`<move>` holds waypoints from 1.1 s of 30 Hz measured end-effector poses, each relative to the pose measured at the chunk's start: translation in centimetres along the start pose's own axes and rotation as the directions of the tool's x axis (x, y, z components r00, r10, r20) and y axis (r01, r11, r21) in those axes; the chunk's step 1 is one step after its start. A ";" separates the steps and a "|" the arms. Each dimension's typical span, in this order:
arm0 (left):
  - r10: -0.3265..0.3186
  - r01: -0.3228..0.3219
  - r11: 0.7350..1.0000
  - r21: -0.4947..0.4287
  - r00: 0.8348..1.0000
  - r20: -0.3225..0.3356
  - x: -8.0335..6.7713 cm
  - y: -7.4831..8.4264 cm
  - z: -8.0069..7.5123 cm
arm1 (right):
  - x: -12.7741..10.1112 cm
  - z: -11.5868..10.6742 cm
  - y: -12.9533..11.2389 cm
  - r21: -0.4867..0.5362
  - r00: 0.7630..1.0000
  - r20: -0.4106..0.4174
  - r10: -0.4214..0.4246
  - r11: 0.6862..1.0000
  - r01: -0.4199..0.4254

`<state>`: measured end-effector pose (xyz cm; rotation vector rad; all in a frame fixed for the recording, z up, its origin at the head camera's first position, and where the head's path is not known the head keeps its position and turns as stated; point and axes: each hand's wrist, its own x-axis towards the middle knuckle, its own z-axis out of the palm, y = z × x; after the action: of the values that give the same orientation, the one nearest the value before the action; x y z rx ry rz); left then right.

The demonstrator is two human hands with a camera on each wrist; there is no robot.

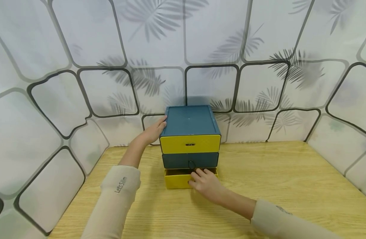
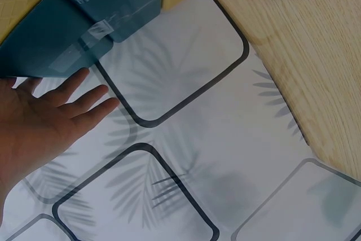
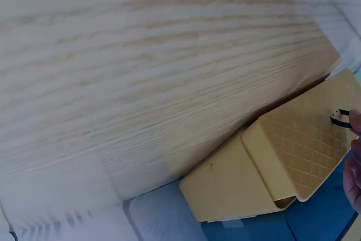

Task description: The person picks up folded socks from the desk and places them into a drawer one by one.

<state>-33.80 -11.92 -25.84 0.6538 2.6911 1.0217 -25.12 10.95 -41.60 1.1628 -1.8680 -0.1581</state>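
A three-tier drawer cabinet (image 1: 189,121) stands on the table, with yellow top and bottom drawers and a dark blue one between. Its bottom yellow drawer (image 1: 176,182) is pulled partly out. My right hand (image 1: 208,186) is at that drawer's front, its fingers pinching the black loop pull (image 3: 340,121) in the right wrist view. Against the upper left side of the cabinet, my left hand (image 1: 154,131) rests with its fingers extended. The left wrist view shows this hand (image 2: 51,117) spread beside the blue side wall (image 2: 62,49).
A wood-grain table (image 1: 260,179) lies under the cabinet. Close behind and at both sides rises a pale wall covering (image 1: 213,86) with dark outlines and leaf prints. Another loop pull (image 1: 191,164) hangs on the middle drawer.
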 end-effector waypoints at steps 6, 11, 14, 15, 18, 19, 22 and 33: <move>-0.003 0.003 1.000 0.003 1.000 -0.009 0.0 -0.1 -0.1 | -0.1 0.8 0.6 -0.021 1.000 0.015 0.009 1.000 -0.008; -0.006 0.006 1.000 0.010 1.000 -0.014 -0.1 -0.1 0.0 | -0.1 1.2 0.9 -0.046 1.000 0.013 0.003 0.999 -0.002; -0.007 0.008 1.000 0.013 1.000 -0.017 -0.1 -0.2 0.0 | 0.1 1.3 1.1 -0.060 1.000 0.005 -0.004 0.998 0.004; -0.008 0.009 1.000 0.015 1.000 -0.017 -0.1 -0.2 -0.1 | 0.1 1.3 1.1 -0.064 1.000 0.006 -0.004 0.998 0.005; -0.016 0.016 1.000 0.022 1.000 -0.013 -0.2 -0.2 -0.1 | 0.2 1.6 1.3 -0.077 1.000 0.007 -0.006 0.997 0.006; -0.017 0.018 1.000 0.024 1.000 -0.011 -0.2 -0.2 -0.1 | 0.2 1.6 1.4 -0.076 1.000 0.011 -0.004 0.997 0.005; -0.024 0.024 0.999 0.022 1.000 -0.003 -0.2 -0.2 -0.1 | 0.1 1.7 1.4 -0.073 0.999 0.032 0.000 0.997 0.003; 0.037 0.095 0.896 0.433 0.958 -0.285 -0.2 2.0 0.4 | -2.3 -0.7 2.7 0.007 0.997 0.049 0.067 0.998 -0.067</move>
<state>-32.82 -10.38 -24.80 0.5662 3.2214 0.5185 -25.97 14.43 -41.24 1.1092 -1.9500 -0.1427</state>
